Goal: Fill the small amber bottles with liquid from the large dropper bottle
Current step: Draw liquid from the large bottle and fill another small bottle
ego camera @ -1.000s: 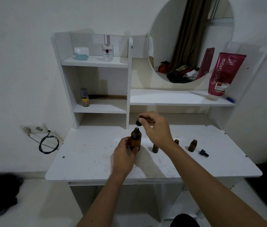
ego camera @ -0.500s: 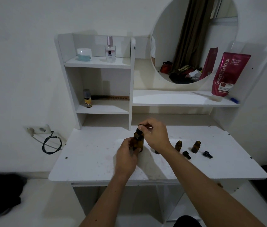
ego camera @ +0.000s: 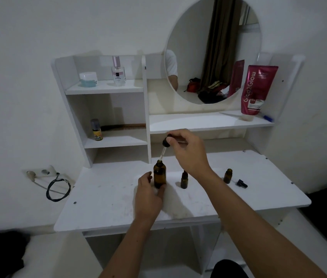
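Note:
The large amber bottle (ego camera: pixel 159 174) stands upright on the white desk (ego camera: pixel 102 197), and my left hand (ego camera: pixel 148 195) grips its lower body. My right hand (ego camera: pixel 188 153) pinches the black dropper cap (ego camera: pixel 166 141) and holds it above the bottle. The glass pipette (ego camera: pixel 162 154) hangs tilted with its tip just over the open neck. One small amber bottle (ego camera: pixel 184 180) stands open just right of the large one, partly behind my right wrist. Another small amber bottle (ego camera: pixel 228 176) stands further right, with a small black dropper cap (ego camera: pixel 241 183) lying beside it.
Shelves at the back hold a perfume bottle (ego camera: pixel 118 72), a jar (ego camera: pixel 88 79), a small yellow-labelled bottle (ego camera: pixel 96 130), a comb (ego camera: pixel 124 127) and a pink tube (ego camera: pixel 257 91). A round mirror (ego camera: pixel 212 49) hangs above. A socket with a black cable (ego camera: pixel 58 189) is left of the desk.
My right hand has lifted the dropper out of the large bottle, so the pipette now hangs above the neck. The camera view has shifted slightly.

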A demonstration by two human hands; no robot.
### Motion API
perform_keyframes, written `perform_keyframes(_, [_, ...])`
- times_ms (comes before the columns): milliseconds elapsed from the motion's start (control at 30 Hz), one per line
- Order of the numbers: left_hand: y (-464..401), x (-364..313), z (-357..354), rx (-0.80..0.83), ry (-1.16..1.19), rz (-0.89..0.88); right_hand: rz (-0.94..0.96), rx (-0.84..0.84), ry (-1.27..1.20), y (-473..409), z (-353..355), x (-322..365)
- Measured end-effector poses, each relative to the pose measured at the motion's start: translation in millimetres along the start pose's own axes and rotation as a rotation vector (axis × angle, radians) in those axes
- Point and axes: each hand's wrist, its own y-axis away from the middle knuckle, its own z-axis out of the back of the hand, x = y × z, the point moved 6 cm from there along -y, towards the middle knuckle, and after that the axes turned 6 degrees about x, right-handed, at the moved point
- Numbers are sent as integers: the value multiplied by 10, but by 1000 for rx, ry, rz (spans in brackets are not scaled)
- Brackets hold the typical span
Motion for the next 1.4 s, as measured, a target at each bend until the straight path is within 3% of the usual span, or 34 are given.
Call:
perform_keyframes(267, [297, -92, -50, -80, 87, -55, -34, -101, -29, 193, 618, -206])
perform_keyframes(633, [412, -538, -793, 177, 89, -228, -229, -232, -58, 468, 1314, -702])
perform_keyframes(800, [336, -707, -1142, 294, 27, -196, -193, -257, -12, 488, 1464, -803])
perform_keyframes(1400, [5, -877, -1482, 190, 16, -182, -194, -197, -44, 464, 1374, -983])
